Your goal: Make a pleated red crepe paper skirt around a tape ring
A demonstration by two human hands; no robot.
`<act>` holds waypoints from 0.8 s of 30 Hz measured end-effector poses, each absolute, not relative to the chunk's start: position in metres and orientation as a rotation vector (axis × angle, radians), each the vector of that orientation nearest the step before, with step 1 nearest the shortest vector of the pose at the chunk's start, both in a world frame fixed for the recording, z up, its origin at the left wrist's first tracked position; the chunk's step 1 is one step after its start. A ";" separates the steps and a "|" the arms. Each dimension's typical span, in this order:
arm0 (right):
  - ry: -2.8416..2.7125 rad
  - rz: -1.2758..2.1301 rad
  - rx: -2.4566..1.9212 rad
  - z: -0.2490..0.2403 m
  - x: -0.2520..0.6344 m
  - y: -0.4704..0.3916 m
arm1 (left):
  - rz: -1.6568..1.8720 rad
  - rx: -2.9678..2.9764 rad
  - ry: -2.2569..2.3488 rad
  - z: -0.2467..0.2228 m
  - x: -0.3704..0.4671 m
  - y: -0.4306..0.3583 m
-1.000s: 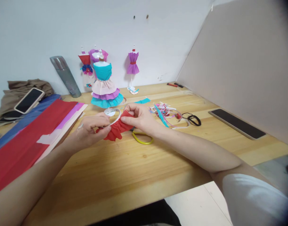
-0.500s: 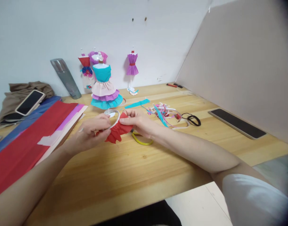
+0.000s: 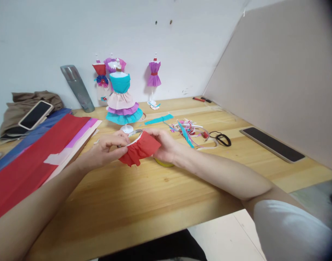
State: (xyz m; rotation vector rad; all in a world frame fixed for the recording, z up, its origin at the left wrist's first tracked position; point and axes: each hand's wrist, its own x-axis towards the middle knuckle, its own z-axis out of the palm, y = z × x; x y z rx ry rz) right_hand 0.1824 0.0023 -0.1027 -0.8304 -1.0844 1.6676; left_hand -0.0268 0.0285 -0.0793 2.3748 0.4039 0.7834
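Note:
A gathered piece of red crepe paper (image 3: 144,148) hangs in folds from a curved white strip (image 3: 136,134) held above the table. My left hand (image 3: 107,148) pinches the left end of the strip and paper between thumb and fingers. On the other side, my right hand (image 3: 166,145) grips the paper's right part, its fingers partly hidden behind the red sheet. Under the right hand, part of a yellow ring-shaped thing (image 3: 164,163) lies on the table. Just beyond both hands stands a small dress form (image 3: 121,98) in a turquoise, pink and purple paper dress.
Folded red crepe paper (image 3: 43,159) and other coloured sheets lie at left, near a phone (image 3: 36,115) on brown cloth. A bottle (image 3: 77,88) leans on the wall. Paper scraps (image 3: 189,128), a black cord (image 3: 221,138) and a dark flat panel (image 3: 271,144) lie right.
The right thumb has left the front of the red paper, which now spreads wider and flatter to the right. The right hand has moved slightly behind it. My left hand still pinches its end.

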 end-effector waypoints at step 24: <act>-0.762 1.818 -0.626 -0.098 0.172 -0.015 | 0.839 2.244 0.725 -0.065 -0.017 0.004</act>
